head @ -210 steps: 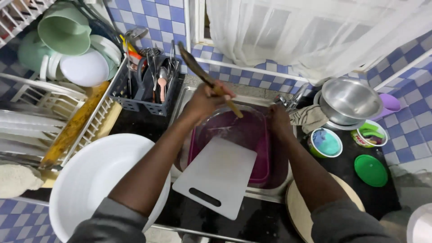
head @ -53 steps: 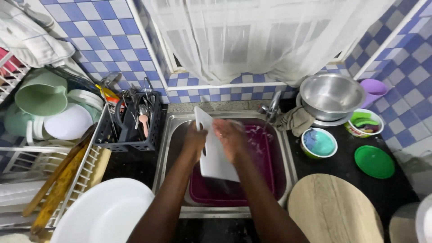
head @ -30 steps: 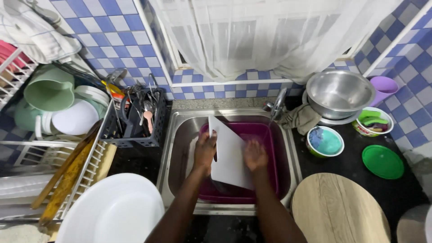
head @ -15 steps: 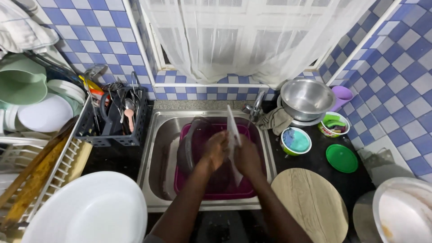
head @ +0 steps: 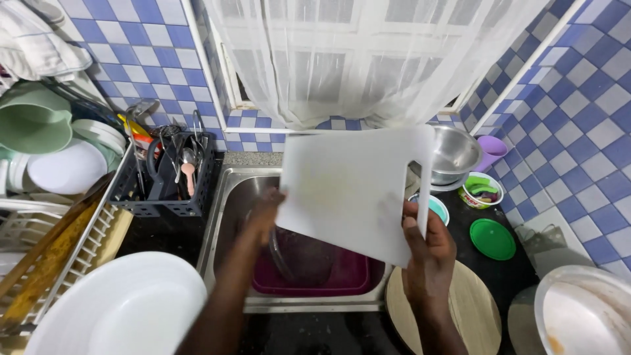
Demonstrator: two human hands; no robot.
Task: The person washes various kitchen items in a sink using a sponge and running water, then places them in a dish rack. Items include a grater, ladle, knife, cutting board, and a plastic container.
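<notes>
We see the steel sink with a purple basin set inside it. Above both, a white cutting board is raised, tilted toward us. Our right hand has its grip clenched on the board's lower right edge; our left hand touches its left edge, grip hidden.

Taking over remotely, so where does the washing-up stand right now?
Done, apparently: bowls and a green jug sit in the rack at left. In hand: the right hand holds the white cutting board up over the sink; the left hand is behind it. Left: a steel bowl and small containers wait at right.
</notes>
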